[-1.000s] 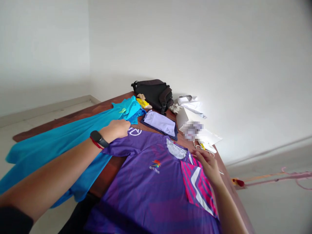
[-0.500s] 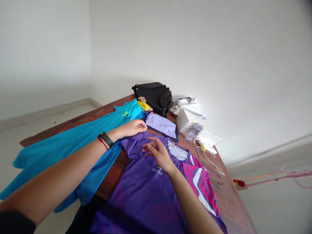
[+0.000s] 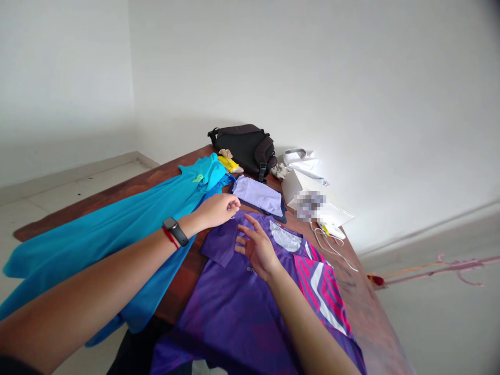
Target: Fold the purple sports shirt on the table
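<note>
A brown wooden table runs from near to far and carries everything. A bright blue shirt sprawls across its left side, its near end hanging over the edge. Right of it the purple jersey, with a pink-striped panel on its right sleeve, lies face up and flat, collar at the far end. That layout probably keeps it smooth and within reach of both arms. At the far end sits a black bag against the wall. A folded lavender garment lies just near of the bag, and a white box is to the right, apart from the jersey. The jersey's left sleeve is turned inward over the chest. The left hand, fingers bunched, looks to pinch the cloth at the shoulder, likely to hold the fold's line. The right hand lies spread, palm down on the chest beside the sleeve, seemingly pinning the fabric so that it cannot slide. A black wrist band sits on the left wrist, and a white cable trails near the box.
</note>
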A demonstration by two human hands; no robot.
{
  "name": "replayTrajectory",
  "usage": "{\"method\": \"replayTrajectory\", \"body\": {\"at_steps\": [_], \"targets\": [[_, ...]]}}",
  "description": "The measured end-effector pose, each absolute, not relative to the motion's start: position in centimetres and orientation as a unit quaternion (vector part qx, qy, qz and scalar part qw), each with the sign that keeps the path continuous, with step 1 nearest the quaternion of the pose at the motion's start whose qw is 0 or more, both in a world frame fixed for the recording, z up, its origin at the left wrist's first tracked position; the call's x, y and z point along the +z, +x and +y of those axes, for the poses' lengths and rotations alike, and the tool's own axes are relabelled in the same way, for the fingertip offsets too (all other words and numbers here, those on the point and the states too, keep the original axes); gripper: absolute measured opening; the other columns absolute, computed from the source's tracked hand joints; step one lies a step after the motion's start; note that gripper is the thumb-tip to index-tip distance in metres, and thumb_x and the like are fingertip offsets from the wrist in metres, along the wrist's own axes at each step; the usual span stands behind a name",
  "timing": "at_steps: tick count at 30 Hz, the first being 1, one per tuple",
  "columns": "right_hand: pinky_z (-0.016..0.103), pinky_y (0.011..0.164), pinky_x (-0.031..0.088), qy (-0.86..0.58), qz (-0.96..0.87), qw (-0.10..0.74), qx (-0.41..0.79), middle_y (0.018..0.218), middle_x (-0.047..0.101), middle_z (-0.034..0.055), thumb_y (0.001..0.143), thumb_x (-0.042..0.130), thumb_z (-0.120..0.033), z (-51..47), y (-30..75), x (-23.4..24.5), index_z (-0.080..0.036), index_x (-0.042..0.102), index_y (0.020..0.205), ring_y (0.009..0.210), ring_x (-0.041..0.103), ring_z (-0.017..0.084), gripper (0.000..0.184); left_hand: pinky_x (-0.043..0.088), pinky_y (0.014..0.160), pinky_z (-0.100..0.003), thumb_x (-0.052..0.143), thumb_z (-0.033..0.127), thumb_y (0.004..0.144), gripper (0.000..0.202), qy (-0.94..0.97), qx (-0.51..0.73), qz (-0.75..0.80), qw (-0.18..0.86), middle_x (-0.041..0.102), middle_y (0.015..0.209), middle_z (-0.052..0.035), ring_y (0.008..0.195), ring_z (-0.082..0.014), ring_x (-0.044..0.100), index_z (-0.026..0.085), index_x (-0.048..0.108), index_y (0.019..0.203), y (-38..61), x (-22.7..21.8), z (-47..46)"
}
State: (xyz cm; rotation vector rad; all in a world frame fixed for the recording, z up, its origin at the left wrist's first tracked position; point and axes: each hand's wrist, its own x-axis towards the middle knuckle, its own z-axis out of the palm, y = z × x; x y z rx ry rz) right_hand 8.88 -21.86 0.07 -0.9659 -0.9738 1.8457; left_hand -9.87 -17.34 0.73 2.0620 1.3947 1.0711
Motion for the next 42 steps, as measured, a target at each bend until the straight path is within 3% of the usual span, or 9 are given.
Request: {"method": "replayTrajectory", "body": {"at_steps": [3,6,11,17,29,36,42], "targets": [[0.028,0.062,0.057,-0.359,-0.378,0.432,0.736,0.104,0.071,0.0005,0.078,0.078,-0.028,-22.0,8.8,-0.7,-0.028,0.051,0.128,0.069,0.069,0.014,0.057,0.052,0.099,-0.037,0.055,0.022,0.091,0.029,0.793,0.355,0.470,0.156,0.073,0.116,-0.0084,0.111,-0.0249,0.068,0.019,0.068,0.116,-9.7,0.2,-17.2],[0.031,0.062,0.059,-0.344,-0.369,0.427,0.751,0.100,0.071,0.0010,0.079,0.075,-0.028,-21.9,9.0,-1.7,-0.026,0.052,0.127,0.067,0.069,0.015,0.054,0.045,0.109,-0.038,0.051,0.011,0.086,0.054,0.832,0.313,0.431,0.158,0.065,0.135,-0.0085,0.126,-0.0234,0.060,0.020,0.055,0.139,-9.1,-0.2,-17.4],[0.030,0.063,0.060,-0.331,-0.356,0.420,0.766,0.099,0.074,0.0025,0.079,0.072,-0.025,-21.1,9.7,-2.9,-0.023,0.055,0.122,0.067,0.070,0.015,0.047,0.041,0.115,-0.040,0.043,0.003,0.081,0.064,0.850,0.272,0.407,0.195,0.058,0.145,-0.0099,0.136,-0.0229,0.053,0.019,0.050,0.143,-8.6,-0.5,-17.3],[0.030,0.070,0.060,-0.300,-0.357,0.416,0.781,0.099,0.073,0.0019,0.079,0.075,-0.025,-20.9,10.2,-3.2,-0.021,0.060,0.117,0.074,0.071,0.015,0.041,0.038,0.117,-0.048,0.050,0.008,0.079,0.078,0.829,0.329,0.424,0.156,0.050,0.151,-0.0118,0.139,-0.0280,0.047,0.020,0.032,0.155,-8.3,-0.2,-17.3],[0.029,0.076,0.054,-0.244,-0.341,0.440,0.794,0.088,0.070,-0.0024,0.072,0.084,-0.023,-20.9,10.4,-3.4,-0.023,0.060,0.120,0.080,0.066,0.013,0.053,0.038,0.116,-0.048,0.044,0.015,0.089,0.068,0.844,0.318,0.405,0.150,0.058,0.140,-0.0134,0.134,-0.0245,0.052,0.017,0.027,0.155,-7.5,-0.6,-17.3],[0.033,0.076,0.053,-0.214,-0.318,0.452,0.805,0.089,0.072,0.0006,0.073,0.078,-0.020,-20.7,10.5,-3.5,-0.021,0.061,0.115,0.077,0.069,0.016,0.045,0.041,0.113,-0.044,0.042,0.025,0.098,0.054,0.845,0.316,0.410,0.135,0.062,0.135,-0.0122,0.129,-0.0238,0.056,0.019,0.036,0.151,-7.0,-1.1,-17.2],[0.034,0.076,0.054,-0.215,-0.308,0.462,0.803,0.095,0.073,0.0017,0.074,0.074,-0.019,-20.7,10.6,-3.2,-0.021,0.061,0.114,0.080,0.070,0.018,0.042,0.046,0.106,-0.041,0.045,0.042,0.100,0.041,0.812,0.285,0.485,0.157,0.068,0.129,-0.0100,0.121,-0.0260,0.063,0.021,0.057,0.133,-7.8,-0.5,-16.8]]}}
